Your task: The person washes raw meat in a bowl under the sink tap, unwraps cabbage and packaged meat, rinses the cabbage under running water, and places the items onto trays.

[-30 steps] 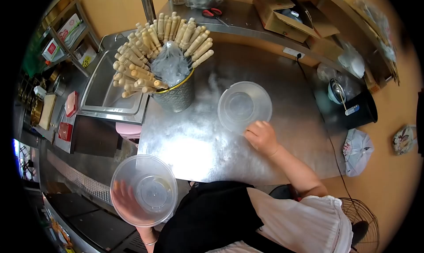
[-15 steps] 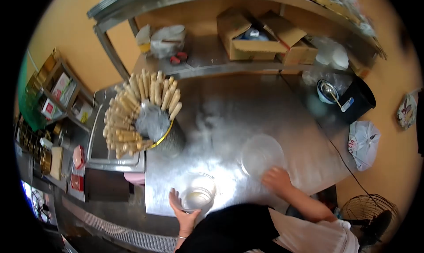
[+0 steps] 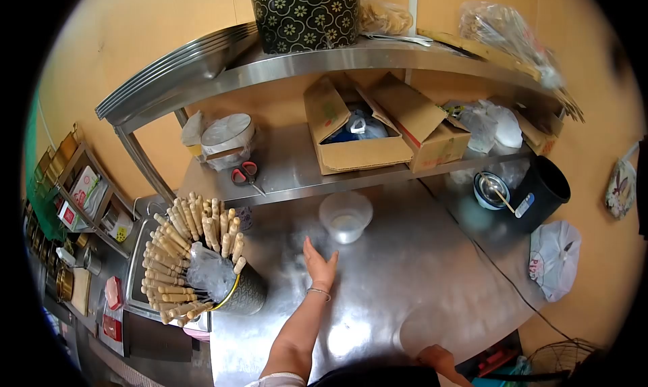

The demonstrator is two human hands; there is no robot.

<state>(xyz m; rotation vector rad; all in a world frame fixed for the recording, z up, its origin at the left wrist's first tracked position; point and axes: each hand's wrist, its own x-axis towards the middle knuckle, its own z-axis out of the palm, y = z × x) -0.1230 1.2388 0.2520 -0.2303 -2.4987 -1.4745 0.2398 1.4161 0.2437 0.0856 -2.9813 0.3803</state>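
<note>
A clear round plastic bowl (image 3: 345, 218) with something pale in its bottom stands on the steel table, below the front of the shelf. My left hand (image 3: 320, 268) is just on the near side of it, fingers stretched out and thumb apart. A small gap shows between the hand and the bowl. My right hand (image 3: 437, 357) is low by the table's near edge, its fingers curled and partly hidden. At its fingers lies a faint, round, see-through sheet or lid (image 3: 424, 326); whether they grip it I cannot tell.
Left of my arm stands a patterned bucket (image 3: 248, 294) full of wooden-handled skewers (image 3: 177, 252). Red-handled scissors (image 3: 246, 176) and open cardboard boxes (image 3: 364, 157) are on the shelf. A black bin (image 3: 540, 191), a bowl with a spoon (image 3: 491, 190) and a cable (image 3: 496, 265) are on the right.
The bowl has gone from the near edge to the back of the table, and my left hand has reached forward behind it. The view has tilted up. My right hand stays near the round clear piece.
</note>
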